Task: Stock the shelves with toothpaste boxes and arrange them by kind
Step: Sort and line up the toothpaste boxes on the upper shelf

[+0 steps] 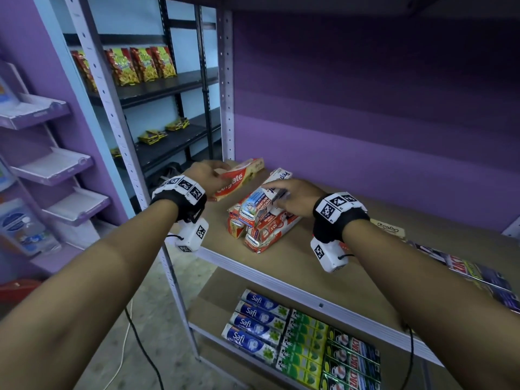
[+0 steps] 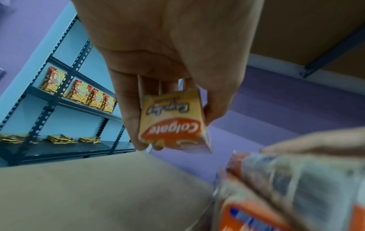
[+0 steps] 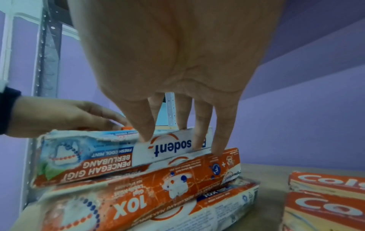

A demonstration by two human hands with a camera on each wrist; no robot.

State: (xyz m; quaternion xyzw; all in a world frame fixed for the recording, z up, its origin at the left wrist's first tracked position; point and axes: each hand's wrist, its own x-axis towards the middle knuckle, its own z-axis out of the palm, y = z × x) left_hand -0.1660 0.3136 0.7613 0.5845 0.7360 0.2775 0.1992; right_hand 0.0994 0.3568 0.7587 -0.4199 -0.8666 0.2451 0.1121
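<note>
L hand (image 1: 206, 171) grips Colgate box (image 1: 239, 178); R hand (image 1: 292, 197) atop Pepsodent box (image 1: 260, 202).

Brown shelf (image 1: 295, 266) with toothpaste on it

A Pepsodent pile (image 1: 260, 220) lies near its left end, Colgate boxes (image 3: 326, 198) just beside; the lower shelf (image 1: 213, 308) holds Safi boxes (image 1: 256, 325) (flat, in rows).

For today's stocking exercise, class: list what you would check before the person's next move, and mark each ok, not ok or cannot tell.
1. Left hand grips the Colgate box: ok.
2. Right hand fingers on the top Pepsodent box: ok.
3. Pepsodent pile squared up: not ok, boxes lie askew.
4. Bare shelf board free for a row: ok.
5. Box ends undamaged: cannot tell.
</note>
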